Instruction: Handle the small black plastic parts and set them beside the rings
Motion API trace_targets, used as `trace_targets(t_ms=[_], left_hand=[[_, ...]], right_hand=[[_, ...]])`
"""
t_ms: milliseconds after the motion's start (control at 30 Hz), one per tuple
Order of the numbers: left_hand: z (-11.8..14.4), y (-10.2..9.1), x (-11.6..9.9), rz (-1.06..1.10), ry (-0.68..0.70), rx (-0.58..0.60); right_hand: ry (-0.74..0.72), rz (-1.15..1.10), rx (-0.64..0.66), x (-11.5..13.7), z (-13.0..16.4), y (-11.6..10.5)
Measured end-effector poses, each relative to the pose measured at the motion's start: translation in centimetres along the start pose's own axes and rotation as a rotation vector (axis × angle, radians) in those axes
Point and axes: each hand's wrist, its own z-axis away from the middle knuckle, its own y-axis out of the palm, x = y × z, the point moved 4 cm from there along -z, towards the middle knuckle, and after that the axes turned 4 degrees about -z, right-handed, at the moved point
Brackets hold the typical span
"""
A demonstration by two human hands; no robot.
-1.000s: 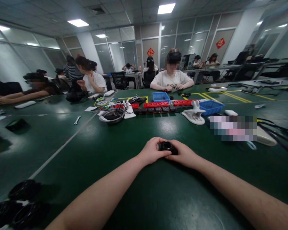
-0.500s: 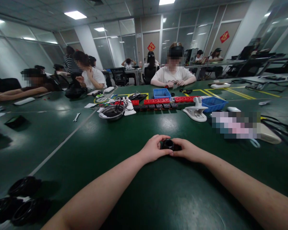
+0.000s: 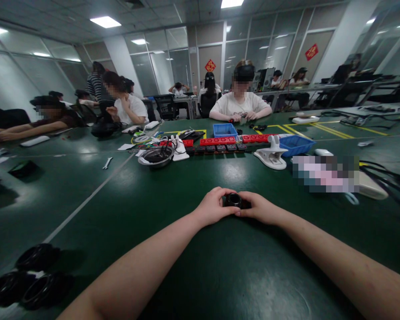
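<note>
Both the left hand [image 3: 213,208] and the right hand [image 3: 260,209] close around a small black ring [image 3: 233,199] resting on the green counter [image 3: 173,195]; it looks stiff, light, probably plastic, best gripped by its rim.

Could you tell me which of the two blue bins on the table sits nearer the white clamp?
The right-hand blue bin, directly beside the white clamp; the other sits farther back.

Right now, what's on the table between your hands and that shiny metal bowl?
Nothing: in the head view, only bare green table lies between the hands, left hand, right hand, and the metal bowl.
</note>
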Motion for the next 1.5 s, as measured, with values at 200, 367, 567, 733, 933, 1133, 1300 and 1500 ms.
trace_targets(t_ms=[200, 367, 567, 733, 933, 1133, 1300, 1500], left_hand=[[0.3, 0.0, -0.5, -0.085, -0.02, -0.102], [0.6, 0.2, -0.6, -0.114, -0.108, -0.198], [0.6, 0.2, -0.4, -0.128, -0.128, -0.243], [0.0, 0.0, 0.1, -0.035, -0.039, -0.074], [-0.3, -0.1, 0.5, 0.058, -0.002, 0.036], [-0.3, 0.0, 0.6, 0.092, 0.022, 0.043], [-0.2, 0.0, 0.6, 0.074, 0.026, 0.024], [0.1, 0.0, 0.1, -0.019, -0.023, -0.042]], right_hand=[[0.052, 0.121, -0.137, 0.1, 0.0, 0.0], [0.151, 0.329, -0.343, 0.4, 0.1, 0.8], [0.189, 0.474, -0.4, 1.1, 0.5, 1.4], [0.008, 0.233, -0.221, 0.9, 0.3, 0.6], [-0.019, -0.049, 0.056, 0.8, 0.1, -0.1], [-0.028, -0.007, 0.079, 0.7, 0.1, -0.3], [-0.013, -0.018, 0.045, 0.6, 0.1, -0.3], [0.059, -0.091, 0.015, 0.2, 0.0, -0.2]])
